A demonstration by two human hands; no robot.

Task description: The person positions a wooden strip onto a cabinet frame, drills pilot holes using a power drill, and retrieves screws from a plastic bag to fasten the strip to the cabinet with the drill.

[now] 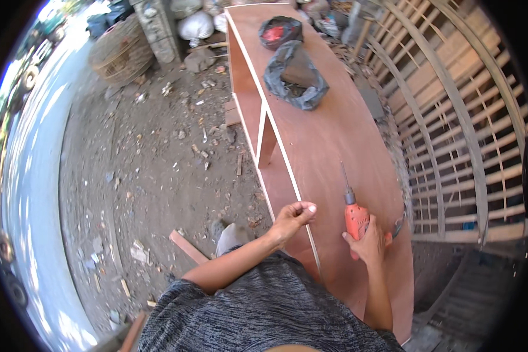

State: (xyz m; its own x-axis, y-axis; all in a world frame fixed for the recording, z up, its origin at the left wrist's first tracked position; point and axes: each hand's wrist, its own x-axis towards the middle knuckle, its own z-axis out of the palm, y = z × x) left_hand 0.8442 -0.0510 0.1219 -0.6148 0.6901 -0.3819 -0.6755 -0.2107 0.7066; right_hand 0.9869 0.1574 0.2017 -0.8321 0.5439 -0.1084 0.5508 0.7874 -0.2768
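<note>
A long reddish-brown plywood cabinet (pixel 328 135) lies in front of me with its broad panel facing up. White strips edge its open left side. My right hand (pixel 369 242) is wrapped round the handle of an orange power drill (pixel 355 218), whose long thin bit (pixel 344 174) points away from me, over the panel. At the panel's left edge is my left hand (pixel 295 222), fingers curled together, thumb and fingertips meeting. Whatever it may hold is too small to make out.
Farther along the panel sit an open dark plastic bag (pixel 296 76) and a smaller one with something red inside (pixel 280 32). A bamboo lattice (pixel 452 129) stands on the right. Wood scraps and debris litter the dirt floor (pixel 152 158); a woven basket (pixel 122 54) stands far left.
</note>
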